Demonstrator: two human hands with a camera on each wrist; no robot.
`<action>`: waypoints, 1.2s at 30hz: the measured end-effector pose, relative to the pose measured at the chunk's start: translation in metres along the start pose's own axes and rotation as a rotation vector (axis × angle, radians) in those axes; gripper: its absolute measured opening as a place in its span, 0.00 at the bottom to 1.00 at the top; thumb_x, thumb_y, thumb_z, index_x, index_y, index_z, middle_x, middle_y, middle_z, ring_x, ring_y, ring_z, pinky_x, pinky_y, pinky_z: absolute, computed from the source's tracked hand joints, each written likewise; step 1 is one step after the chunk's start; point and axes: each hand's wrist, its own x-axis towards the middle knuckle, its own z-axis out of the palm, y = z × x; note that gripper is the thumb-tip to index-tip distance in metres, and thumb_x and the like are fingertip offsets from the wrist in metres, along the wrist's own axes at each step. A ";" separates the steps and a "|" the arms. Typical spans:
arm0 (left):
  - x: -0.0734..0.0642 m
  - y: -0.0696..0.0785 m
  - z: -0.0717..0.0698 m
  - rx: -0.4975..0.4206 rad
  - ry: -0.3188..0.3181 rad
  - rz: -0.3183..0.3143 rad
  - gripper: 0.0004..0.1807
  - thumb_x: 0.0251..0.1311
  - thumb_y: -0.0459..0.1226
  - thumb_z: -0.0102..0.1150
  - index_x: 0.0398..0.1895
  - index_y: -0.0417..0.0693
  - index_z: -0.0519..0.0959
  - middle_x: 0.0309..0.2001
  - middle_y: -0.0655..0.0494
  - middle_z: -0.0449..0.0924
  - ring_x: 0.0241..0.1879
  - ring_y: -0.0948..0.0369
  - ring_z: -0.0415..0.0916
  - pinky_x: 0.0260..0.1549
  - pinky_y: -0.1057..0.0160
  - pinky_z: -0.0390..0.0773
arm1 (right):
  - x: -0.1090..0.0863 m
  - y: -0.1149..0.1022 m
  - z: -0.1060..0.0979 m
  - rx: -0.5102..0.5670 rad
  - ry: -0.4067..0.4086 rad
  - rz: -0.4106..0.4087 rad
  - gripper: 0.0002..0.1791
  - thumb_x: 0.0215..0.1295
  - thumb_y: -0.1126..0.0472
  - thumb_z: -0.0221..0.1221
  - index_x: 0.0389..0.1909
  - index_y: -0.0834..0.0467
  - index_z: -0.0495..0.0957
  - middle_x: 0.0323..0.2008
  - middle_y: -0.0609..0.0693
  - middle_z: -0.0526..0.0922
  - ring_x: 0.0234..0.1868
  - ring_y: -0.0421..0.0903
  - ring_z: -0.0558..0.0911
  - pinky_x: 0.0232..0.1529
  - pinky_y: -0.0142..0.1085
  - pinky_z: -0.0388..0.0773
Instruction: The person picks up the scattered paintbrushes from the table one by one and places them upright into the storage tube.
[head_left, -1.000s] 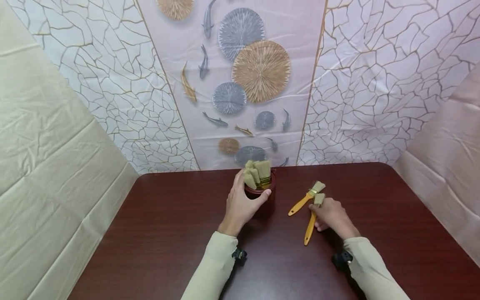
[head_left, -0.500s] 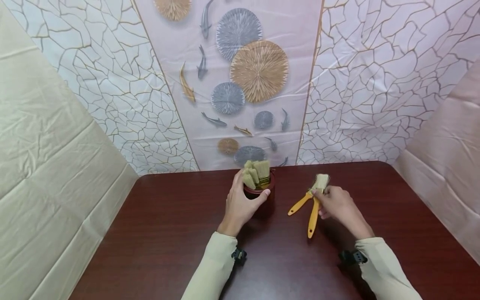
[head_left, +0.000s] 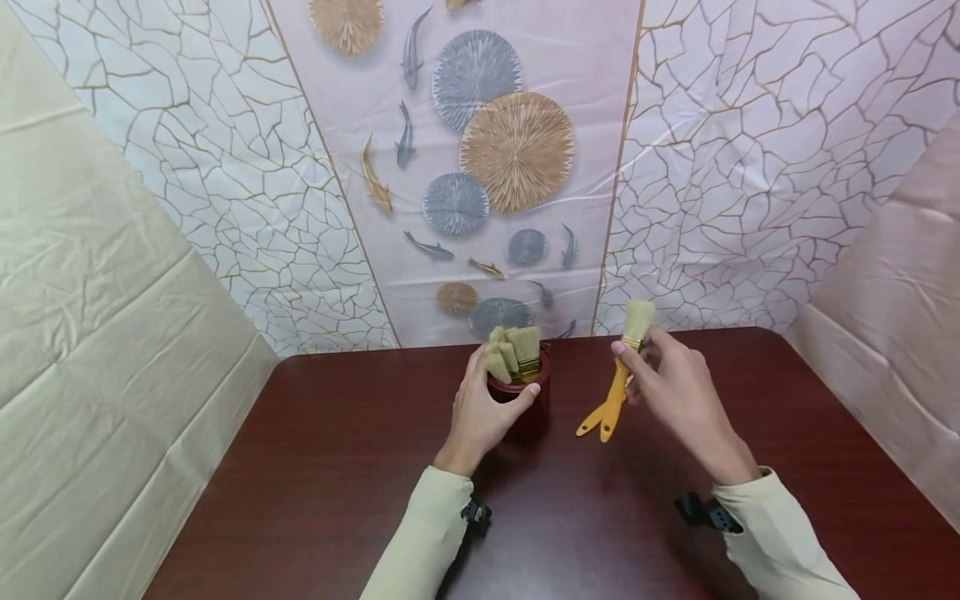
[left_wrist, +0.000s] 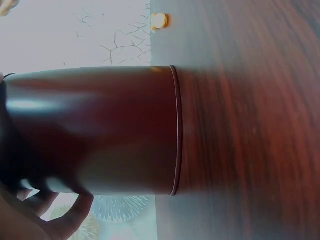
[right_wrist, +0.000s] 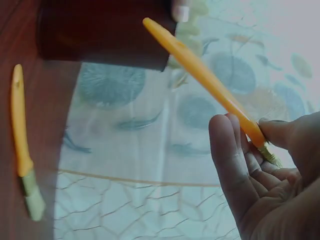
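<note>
My left hand [head_left: 480, 417] grips a dark red cylindrical pot [left_wrist: 95, 130] near its rim, thumb on the near side. Several paintbrushes [head_left: 514, 348] stand in the pot with their pale bristles up. Between thumb and fingers, my right hand [head_left: 678, 387] pinches a paintbrush [right_wrist: 205, 80] near its metal collar, bristles up and yellow handle pointing down. It is raised off the table, to the right of the pot. A second yellow-handled paintbrush [right_wrist: 21, 135] lies on the table below, mostly covered by the held one in the head view.
The dark wooden table [head_left: 337, 467] reaches back to a patterned cloth backdrop [head_left: 480, 208]. Cream cloth [head_left: 97, 333] hangs along the left side, and more cloth [head_left: 892, 333] along the right.
My right hand has lifted one paintbrush from the table and carried it up and slightly left. The left hand has stayed on the pot.
</note>
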 end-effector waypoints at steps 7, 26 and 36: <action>0.002 -0.003 0.000 -0.005 -0.015 0.007 0.52 0.54 0.65 0.71 0.81 0.65 0.63 0.78 0.64 0.64 0.71 0.53 0.72 0.67 0.37 0.69 | 0.005 -0.025 -0.002 -0.036 -0.021 -0.110 0.11 0.81 0.54 0.58 0.44 0.60 0.77 0.30 0.54 0.87 0.28 0.47 0.88 0.26 0.35 0.82; 0.003 -0.003 0.001 -0.001 -0.010 0.019 0.51 0.55 0.66 0.71 0.81 0.67 0.63 0.77 0.65 0.64 0.69 0.55 0.73 0.65 0.38 0.72 | 0.045 -0.085 0.012 0.016 -0.188 -0.373 0.15 0.72 0.66 0.66 0.57 0.60 0.81 0.43 0.55 0.88 0.39 0.51 0.90 0.32 0.37 0.87; 0.001 -0.003 0.001 -0.003 -0.009 0.018 0.51 0.55 0.67 0.69 0.81 0.67 0.62 0.78 0.64 0.63 0.69 0.52 0.74 0.65 0.34 0.70 | 0.058 -0.074 0.033 -0.105 -0.364 -0.378 0.09 0.75 0.63 0.64 0.51 0.59 0.80 0.40 0.54 0.88 0.35 0.50 0.88 0.31 0.38 0.83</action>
